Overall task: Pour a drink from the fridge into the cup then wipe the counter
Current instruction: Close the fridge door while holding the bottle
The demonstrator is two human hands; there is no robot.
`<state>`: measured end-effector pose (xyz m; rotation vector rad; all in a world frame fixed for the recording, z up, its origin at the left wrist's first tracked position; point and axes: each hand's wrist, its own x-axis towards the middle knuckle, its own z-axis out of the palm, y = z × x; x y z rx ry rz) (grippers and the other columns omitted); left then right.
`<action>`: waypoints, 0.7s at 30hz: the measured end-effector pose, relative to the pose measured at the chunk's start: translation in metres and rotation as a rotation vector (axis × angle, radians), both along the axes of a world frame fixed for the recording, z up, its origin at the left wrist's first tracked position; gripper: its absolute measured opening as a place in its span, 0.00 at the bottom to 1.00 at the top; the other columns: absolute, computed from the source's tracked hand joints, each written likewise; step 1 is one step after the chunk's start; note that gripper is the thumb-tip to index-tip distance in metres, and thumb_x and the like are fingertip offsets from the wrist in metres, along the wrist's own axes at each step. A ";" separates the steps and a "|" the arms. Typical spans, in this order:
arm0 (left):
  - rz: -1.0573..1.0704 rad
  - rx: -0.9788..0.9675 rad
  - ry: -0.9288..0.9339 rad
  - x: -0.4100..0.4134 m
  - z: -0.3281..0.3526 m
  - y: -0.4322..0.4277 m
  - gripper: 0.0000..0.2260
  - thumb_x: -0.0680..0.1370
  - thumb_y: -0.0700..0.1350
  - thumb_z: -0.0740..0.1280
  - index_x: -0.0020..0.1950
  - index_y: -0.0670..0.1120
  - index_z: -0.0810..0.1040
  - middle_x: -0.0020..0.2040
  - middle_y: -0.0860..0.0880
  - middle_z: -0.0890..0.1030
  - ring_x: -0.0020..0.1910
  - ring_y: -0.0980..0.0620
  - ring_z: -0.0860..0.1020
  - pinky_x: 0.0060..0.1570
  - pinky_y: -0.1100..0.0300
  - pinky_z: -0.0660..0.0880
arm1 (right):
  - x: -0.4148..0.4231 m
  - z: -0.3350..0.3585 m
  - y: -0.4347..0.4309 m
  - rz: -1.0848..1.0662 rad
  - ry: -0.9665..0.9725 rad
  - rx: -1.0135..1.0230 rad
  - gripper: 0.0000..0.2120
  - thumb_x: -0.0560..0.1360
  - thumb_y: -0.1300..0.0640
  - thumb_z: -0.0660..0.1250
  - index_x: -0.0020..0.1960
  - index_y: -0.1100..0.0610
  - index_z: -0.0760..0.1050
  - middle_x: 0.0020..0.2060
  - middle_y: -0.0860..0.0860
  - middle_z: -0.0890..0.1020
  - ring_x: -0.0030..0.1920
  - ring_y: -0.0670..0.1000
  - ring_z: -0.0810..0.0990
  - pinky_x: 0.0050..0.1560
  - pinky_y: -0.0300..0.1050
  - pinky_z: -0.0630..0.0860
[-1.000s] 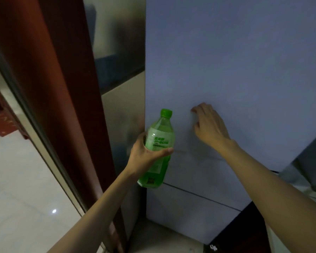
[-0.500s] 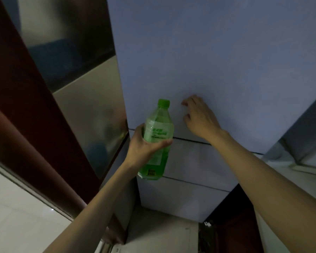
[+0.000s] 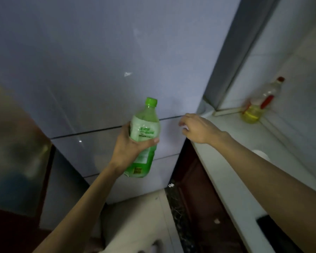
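Left hand (image 3: 130, 148) wrapped around green bottle (image 3: 144, 137) at mid-body, thumb across the label; bottle upright, slightly tilted, cap on, held in front of the fridge (image 3: 117, 70). Right hand (image 3: 199, 127) empty, fingers loosely curled, off the fridge, at its right edge over the near end of the surface (image 3: 235, 143). Fridge doors shut. Right of the fridge, further back on the surface: oil bottle (image 3: 257, 105), red cap, against the tiled wall.

Oil bottle (image 3: 261, 103) w/ red cap stands by tiled wall (image 3: 299, 52).
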<state>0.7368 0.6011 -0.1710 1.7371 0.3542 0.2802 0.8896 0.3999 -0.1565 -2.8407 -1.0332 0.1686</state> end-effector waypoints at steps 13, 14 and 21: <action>-0.336 -0.053 0.098 0.064 -0.033 -0.115 0.38 0.57 0.56 0.84 0.62 0.49 0.73 0.50 0.52 0.85 0.45 0.54 0.85 0.45 0.52 0.83 | -0.045 -0.035 -0.191 -0.483 0.180 -0.080 0.11 0.77 0.56 0.61 0.55 0.57 0.78 0.52 0.52 0.78 0.54 0.53 0.77 0.59 0.48 0.74; -0.362 -0.054 0.100 0.070 -0.032 -0.127 0.37 0.58 0.54 0.84 0.62 0.48 0.73 0.50 0.52 0.85 0.45 0.55 0.85 0.45 0.53 0.83 | -0.045 -0.039 -0.204 -0.509 0.197 -0.064 0.10 0.77 0.55 0.61 0.53 0.56 0.79 0.51 0.51 0.78 0.53 0.52 0.77 0.59 0.48 0.74; -0.449 -0.010 0.106 0.110 -0.034 -0.185 0.32 0.59 0.54 0.83 0.59 0.49 0.76 0.48 0.52 0.86 0.44 0.54 0.85 0.46 0.50 0.83 | -0.025 -0.048 -0.257 -0.614 0.230 -0.009 0.11 0.78 0.58 0.63 0.55 0.62 0.80 0.58 0.59 0.79 0.60 0.59 0.76 0.59 0.47 0.71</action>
